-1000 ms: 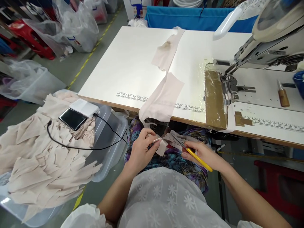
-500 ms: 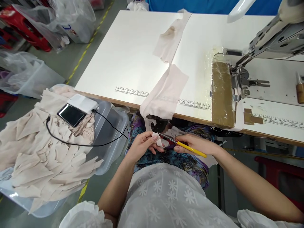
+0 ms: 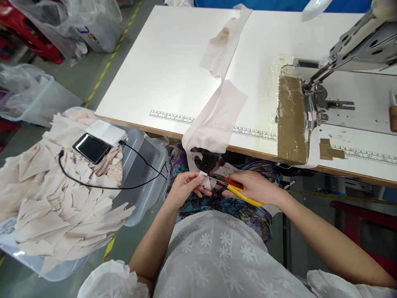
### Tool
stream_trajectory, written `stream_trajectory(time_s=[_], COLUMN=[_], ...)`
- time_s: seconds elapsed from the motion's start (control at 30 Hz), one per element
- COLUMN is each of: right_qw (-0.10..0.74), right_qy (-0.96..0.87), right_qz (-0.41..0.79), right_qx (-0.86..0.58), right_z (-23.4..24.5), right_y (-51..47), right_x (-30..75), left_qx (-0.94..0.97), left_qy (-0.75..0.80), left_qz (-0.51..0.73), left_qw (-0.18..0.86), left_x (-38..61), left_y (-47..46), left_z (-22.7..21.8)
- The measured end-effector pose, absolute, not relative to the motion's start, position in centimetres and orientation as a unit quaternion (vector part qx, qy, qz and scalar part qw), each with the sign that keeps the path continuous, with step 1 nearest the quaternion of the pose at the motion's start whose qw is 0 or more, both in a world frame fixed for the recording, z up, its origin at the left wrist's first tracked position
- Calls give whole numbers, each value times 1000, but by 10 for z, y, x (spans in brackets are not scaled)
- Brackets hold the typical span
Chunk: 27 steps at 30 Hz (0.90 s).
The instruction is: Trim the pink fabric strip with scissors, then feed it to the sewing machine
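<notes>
Cloth point(image 3: 206, 183) is pinched by the left hand point(image 3: 184, 187); scissors point(image 3: 246, 196), held in the right hand point(image 3: 254, 186), have just been spread, cutting-ready.

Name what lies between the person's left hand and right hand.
In the head view, a pale fabric piece, held by the left hand, and the blades of the scissors, held in the right hand, lie between them.

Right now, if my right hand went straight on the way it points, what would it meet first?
Likely the small pale fabric piece pinched in your left hand, with the scissors leading; depth is unclear.
</notes>
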State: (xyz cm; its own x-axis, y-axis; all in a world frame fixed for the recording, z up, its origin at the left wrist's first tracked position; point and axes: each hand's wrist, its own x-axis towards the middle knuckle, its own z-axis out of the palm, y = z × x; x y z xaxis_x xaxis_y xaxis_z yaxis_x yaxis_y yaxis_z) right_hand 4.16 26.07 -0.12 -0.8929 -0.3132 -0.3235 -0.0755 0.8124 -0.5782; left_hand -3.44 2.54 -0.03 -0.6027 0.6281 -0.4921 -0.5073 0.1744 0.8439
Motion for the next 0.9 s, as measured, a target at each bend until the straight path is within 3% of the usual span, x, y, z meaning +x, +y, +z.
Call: stream_trajectory(time_s=[0.23, 0.63, 0.9], right_qw=[170, 194, 73], right_qy=[946, 947, 851], right_qz=[-260, -240, -520], right_qx=[-92, -83, -20], right_z=[-6, 3, -4], right_y=[260, 253, 240], right_x=[47, 40, 49], left_qx=[45, 40, 97], left_qy=[615, 620, 578], left_qz=[653, 634, 615], left_qw=[440, 460, 528], left_x=[-33, -33, -17], left_y=[26, 30, 54], left_z=[-5, -1, 4])
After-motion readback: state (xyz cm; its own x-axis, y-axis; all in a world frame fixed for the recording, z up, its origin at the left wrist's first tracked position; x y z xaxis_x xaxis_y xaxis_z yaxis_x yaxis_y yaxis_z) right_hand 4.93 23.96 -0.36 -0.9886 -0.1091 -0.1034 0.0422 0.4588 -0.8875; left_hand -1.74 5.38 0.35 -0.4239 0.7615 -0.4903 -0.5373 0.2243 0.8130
